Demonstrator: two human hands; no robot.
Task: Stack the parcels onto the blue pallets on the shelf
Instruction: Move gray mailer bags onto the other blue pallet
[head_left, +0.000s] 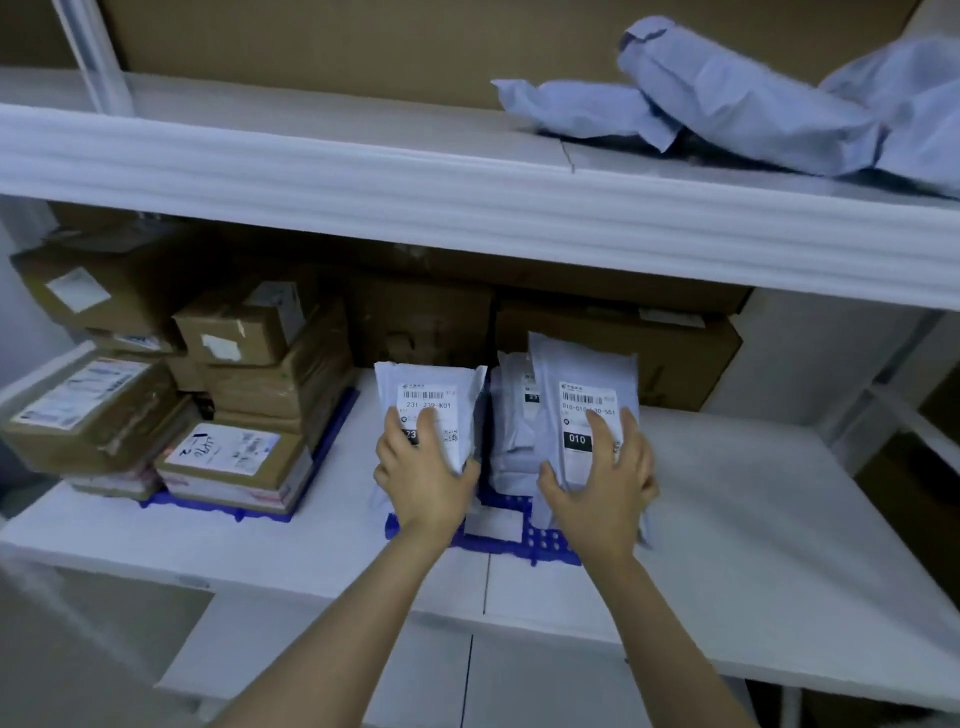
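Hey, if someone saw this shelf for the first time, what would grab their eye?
Dead centre, the left hand grips the parcel marked 231 and the right hand the parcel marked 010, both over the blue pallet on the lower shelf. Left of them brown boxes are stacked; pale bags lie slumped on the upper shelf, right.

Dim bluish light; soft focus; wide-angle bending, blur toward edges.
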